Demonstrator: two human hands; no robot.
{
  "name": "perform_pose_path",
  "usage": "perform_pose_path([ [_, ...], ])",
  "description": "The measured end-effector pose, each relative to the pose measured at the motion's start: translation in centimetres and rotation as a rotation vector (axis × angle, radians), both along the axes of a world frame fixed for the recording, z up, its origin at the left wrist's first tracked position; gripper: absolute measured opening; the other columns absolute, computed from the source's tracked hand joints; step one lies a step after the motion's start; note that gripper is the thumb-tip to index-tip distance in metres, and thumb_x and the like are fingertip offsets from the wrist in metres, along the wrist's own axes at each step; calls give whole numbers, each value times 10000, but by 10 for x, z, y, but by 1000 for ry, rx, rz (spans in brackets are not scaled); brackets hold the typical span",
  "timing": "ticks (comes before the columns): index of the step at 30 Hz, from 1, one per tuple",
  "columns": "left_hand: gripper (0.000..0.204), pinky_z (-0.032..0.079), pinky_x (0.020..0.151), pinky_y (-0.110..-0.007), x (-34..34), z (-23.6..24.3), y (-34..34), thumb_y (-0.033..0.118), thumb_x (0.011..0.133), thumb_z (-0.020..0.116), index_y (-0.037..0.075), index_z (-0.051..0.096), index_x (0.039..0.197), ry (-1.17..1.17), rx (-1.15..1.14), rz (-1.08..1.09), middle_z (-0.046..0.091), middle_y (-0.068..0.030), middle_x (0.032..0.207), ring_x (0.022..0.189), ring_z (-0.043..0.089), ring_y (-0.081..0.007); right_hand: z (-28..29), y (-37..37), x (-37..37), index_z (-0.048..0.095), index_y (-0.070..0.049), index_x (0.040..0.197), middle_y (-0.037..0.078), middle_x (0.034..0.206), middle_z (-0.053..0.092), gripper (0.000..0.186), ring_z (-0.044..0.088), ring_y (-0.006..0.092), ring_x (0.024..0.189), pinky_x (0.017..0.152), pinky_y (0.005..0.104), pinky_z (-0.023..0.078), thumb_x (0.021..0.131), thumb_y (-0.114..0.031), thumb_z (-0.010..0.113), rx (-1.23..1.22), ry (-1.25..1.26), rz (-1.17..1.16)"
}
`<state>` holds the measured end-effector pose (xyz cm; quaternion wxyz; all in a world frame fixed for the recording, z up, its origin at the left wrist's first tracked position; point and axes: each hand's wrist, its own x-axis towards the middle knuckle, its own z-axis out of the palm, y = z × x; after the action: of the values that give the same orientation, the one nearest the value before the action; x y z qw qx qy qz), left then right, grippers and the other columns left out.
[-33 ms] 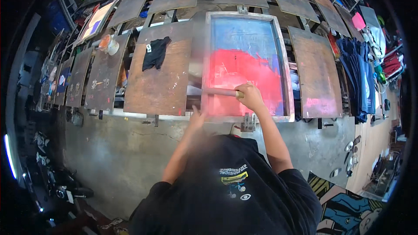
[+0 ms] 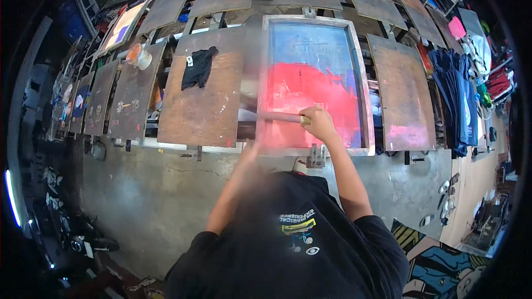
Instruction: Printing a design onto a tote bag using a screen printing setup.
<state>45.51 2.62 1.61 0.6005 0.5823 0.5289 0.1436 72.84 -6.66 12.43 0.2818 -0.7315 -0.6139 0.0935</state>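
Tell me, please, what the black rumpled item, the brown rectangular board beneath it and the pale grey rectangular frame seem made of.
Black item: probably matte fabric, given its soft, uneven outline.
Brown board: likely wood, worn and dull, given its patchy tones.
Grey frame: perhaps wood or metal; dull staining leaves that open.

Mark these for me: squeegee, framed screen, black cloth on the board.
Squeegee (image 2: 284, 117): head view, on the bare stretch of its bar.
Framed screen (image 2: 360, 77): head view, on the right-hand rail of its frame.
Black cloth (image 2: 199, 72): head view, on the middle of its fabric.
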Motion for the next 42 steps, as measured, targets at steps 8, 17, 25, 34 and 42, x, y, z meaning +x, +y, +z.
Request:
perform_pose_path([
  [8,528,325,1025,-510,-43,-6,-18,446,872,672,170,502,1289,-969,-556,405,505,-63,1311,1224,481,-225,3,2,2,727,-87,941,73,932,710,283,613,283,939,845,401,500,661,-117,757,-114,40,-23],
  [17,379,299,1103,-513,-83,-50,-10,144,903,614,232,478,1246,-1195,-720,584,439,-37,1467,1369,387,-287,6,5,3,728,-91,942,82,934,711,295,617,298,927,845,405,494,650,-120,764,-107,44,-13],
  [25,829,436,971,-462,-113,-43,-20,12,797,587,189,229,1524,-720,-372,245,319,-95,1521,1319,421,-294,5,8,2,731,-101,954,89,900,707,314,616,300,894,814,412,502,643,-123,767,-128,71,-39],
  [34,720,415,975,-457,-135,-6,-12,150,861,605,170,295,1511,-748,-458,163,342,-81,1500,1248,487,-257,10,17,4,730,-107,951,87,929,705,304,622,307,908,812,418,512,653,-146,777,-127,44,-55],
  [42,478,497,844,-333,-123,-63,25,451,964,563,57,613,1230,-282,-451,424,670,-79,1115,940,658,-193,11,19,2,727,-87,951,98,944,705,335,622,310,922,840,415,501,629,-137,806,-162,50,-79],
])
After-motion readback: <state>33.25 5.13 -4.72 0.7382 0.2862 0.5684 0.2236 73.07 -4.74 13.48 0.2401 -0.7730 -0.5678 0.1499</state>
